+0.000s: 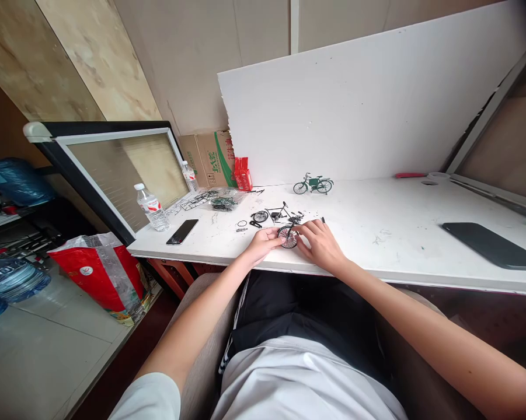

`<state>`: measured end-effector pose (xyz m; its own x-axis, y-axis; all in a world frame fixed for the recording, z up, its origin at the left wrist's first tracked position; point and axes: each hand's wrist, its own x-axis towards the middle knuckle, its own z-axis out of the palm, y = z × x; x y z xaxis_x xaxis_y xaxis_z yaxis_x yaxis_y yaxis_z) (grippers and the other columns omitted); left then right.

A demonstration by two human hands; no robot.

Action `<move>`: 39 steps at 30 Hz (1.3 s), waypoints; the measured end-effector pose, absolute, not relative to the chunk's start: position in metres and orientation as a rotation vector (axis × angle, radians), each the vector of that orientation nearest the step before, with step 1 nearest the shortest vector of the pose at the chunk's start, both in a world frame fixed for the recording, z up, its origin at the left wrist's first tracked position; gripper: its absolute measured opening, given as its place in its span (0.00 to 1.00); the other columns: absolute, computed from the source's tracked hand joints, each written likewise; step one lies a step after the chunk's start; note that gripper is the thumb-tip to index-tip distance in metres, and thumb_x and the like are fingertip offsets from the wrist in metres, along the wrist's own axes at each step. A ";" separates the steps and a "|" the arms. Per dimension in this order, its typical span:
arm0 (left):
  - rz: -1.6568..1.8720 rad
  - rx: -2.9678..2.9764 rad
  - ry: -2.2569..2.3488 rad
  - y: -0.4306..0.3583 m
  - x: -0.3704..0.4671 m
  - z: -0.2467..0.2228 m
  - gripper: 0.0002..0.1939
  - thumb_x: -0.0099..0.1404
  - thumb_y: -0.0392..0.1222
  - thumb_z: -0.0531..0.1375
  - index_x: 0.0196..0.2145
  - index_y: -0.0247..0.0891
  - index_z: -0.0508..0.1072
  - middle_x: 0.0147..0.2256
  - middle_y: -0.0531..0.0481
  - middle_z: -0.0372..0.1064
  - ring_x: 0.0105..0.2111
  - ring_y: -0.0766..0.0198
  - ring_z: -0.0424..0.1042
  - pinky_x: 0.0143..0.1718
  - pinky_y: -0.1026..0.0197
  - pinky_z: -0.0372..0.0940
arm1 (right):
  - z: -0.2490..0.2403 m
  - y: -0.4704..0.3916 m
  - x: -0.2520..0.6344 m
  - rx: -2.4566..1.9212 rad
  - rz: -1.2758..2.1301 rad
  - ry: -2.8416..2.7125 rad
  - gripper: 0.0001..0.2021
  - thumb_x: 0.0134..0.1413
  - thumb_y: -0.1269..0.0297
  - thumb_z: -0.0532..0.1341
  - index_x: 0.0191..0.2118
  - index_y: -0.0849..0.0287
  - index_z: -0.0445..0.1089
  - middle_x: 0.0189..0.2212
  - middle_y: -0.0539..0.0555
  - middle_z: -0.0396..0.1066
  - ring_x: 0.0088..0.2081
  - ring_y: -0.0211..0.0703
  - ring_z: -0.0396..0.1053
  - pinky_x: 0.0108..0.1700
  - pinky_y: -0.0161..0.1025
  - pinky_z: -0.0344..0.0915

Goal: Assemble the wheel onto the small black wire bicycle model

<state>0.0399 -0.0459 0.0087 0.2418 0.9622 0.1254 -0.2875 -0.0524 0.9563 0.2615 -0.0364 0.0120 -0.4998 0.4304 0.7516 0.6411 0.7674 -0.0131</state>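
Observation:
Near the table's front edge, a small black model bicycle wheel stands upright between my two hands. My left hand grips its left side with the fingertips pinched. The fingers of my right hand are closed on its upper right side. Just beyond lies a partly built black model bicycle frame with a wheel at its left end. Small dark parts lie beside it, partly hidden behind my right hand. A thin black ring and a small black piece rest left of the wheel.
A green model bicycle stands farther back. To the left are a bag of green parts, black part frames, a phone, a water bottle and a red box. A dark flat slab lies right.

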 end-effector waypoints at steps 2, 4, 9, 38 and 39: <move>1.200 1.179 0.777 -0.045 0.040 0.007 0.26 0.50 0.42 0.79 0.46 0.32 0.81 0.44 0.39 0.81 0.45 0.55 0.79 0.57 0.47 0.69 | 0.013 -0.037 0.261 -0.781 -0.305 -2.132 0.10 0.72 0.62 0.58 0.53 0.56 0.70 0.41 0.60 0.75 0.43 0.55 0.69 0.44 0.49 0.65; 1.202 1.195 0.771 -0.044 0.039 0.006 0.25 0.50 0.42 0.79 0.45 0.32 0.81 0.43 0.40 0.81 0.44 0.55 0.79 0.56 0.48 0.69 | 0.014 -0.037 0.260 -0.768 -0.292 -2.102 0.09 0.73 0.60 0.58 0.51 0.57 0.69 0.40 0.59 0.75 0.41 0.54 0.69 0.42 0.48 0.65; 1.195 1.224 0.763 -0.044 0.040 0.006 0.25 0.51 0.43 0.78 0.45 0.31 0.80 0.43 0.39 0.81 0.45 0.54 0.79 0.57 0.46 0.68 | 0.013 -0.037 0.262 -0.740 -0.207 -2.121 0.11 0.73 0.58 0.58 0.40 0.56 0.74 0.30 0.56 0.73 0.35 0.50 0.68 0.38 0.45 0.65; 1.220 1.234 0.844 -0.032 0.056 0.003 0.25 0.60 0.51 0.74 0.49 0.32 0.81 0.49 0.36 0.80 0.47 0.53 0.79 0.57 0.45 0.71 | 0.014 -0.029 0.245 -0.913 0.667 -1.722 0.13 0.58 0.52 0.68 0.35 0.57 0.84 0.28 0.54 0.76 0.29 0.43 0.67 0.34 0.42 0.64; 1.229 1.224 0.843 -0.031 0.056 0.002 0.25 0.60 0.51 0.75 0.49 0.32 0.81 0.49 0.36 0.80 0.47 0.53 0.79 0.56 0.44 0.71 | 0.014 -0.029 0.245 -0.924 0.673 -1.727 0.13 0.58 0.52 0.68 0.36 0.57 0.84 0.29 0.55 0.77 0.29 0.44 0.67 0.33 0.42 0.64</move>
<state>0.0558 -0.0307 0.0017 0.1940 0.9714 0.1368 -0.2224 -0.0923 0.9706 0.2453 -0.0287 0.0138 -0.1846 0.8358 0.5170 0.2654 0.5489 -0.7926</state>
